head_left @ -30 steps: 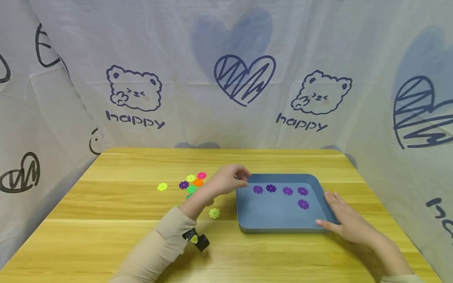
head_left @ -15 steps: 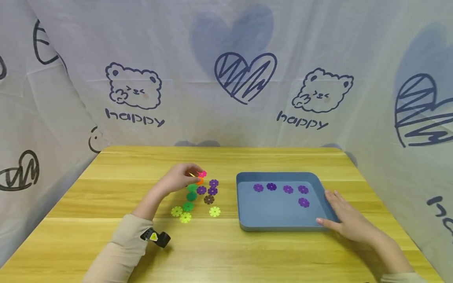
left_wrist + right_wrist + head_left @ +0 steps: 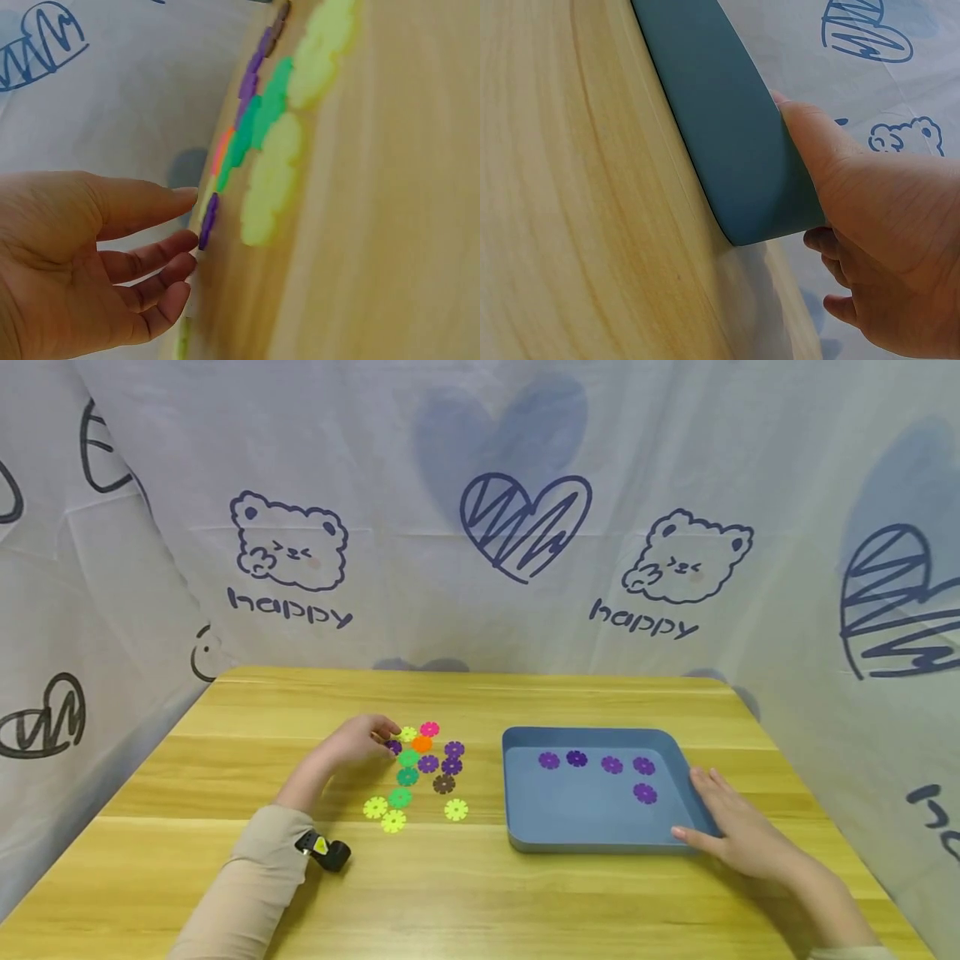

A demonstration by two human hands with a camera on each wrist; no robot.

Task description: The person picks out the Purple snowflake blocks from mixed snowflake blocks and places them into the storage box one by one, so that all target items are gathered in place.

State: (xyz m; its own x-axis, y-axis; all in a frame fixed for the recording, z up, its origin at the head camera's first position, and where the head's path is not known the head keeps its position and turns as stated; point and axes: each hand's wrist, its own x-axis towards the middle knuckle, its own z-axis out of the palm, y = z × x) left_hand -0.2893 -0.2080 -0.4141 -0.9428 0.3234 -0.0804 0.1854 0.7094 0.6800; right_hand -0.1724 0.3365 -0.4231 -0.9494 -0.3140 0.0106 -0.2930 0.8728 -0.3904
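Observation:
My left hand (image 3: pixel 362 743) is held at the left side of a group of colored snowflake discs. In the left wrist view a purple disc (image 3: pixel 209 222) lies just beyond the thumb and fingertips, with a gap between them and nothing gripped. Beside it in the head view are a yellow disc (image 3: pixel 408 734), an orange disc (image 3: pixel 422 744) and a pink disc (image 3: pixel 430 728). My right hand (image 3: pixel 742 835) rests against the front right corner of a blue-grey tray (image 3: pixel 585 822), thumb at its rim and fingers along the outer side. Several purple discs (image 3: pixel 612 765) lie flat in the tray.
Green discs (image 3: pixel 400 797), a brown disc (image 3: pixel 444 784), more purple discs (image 3: pixel 452 766) and yellow-green discs (image 3: pixel 393 821) spread over the wooden table (image 3: pixel 420 893) left of the tray. A printed white cloth (image 3: pixel 405 577) hangs behind and at both sides.
My left hand has moved left from the tray's left edge to the disc group, then a little further left to a purple disc. The right hand has stayed at the tray.

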